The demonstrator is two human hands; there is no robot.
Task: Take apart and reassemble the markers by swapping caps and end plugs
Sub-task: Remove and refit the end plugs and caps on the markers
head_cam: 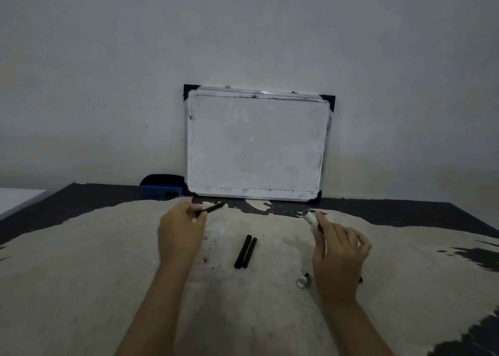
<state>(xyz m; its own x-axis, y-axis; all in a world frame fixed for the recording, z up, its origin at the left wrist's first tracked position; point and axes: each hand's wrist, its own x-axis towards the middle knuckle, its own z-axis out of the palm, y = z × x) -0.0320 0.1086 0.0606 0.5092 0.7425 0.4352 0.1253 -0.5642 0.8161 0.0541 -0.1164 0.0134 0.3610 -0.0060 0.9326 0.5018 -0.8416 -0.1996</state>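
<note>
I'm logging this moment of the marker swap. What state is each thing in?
left hand: pinching a thin black rod
right hand: gripping a white marker barrel, end open
two black pieces: lying side by side, touching
small plug: loose on the table
whiteboard: wiped, leaning on wall
eraser: resting by the whiteboard

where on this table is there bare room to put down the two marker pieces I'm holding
The table lies bare left of your left hand, and bare again right of your right hand. The near edge between your forearms is free too. It is tighter in the middle: two black sticks lie between your hands, and a small plug sits beside your right hand.
</note>
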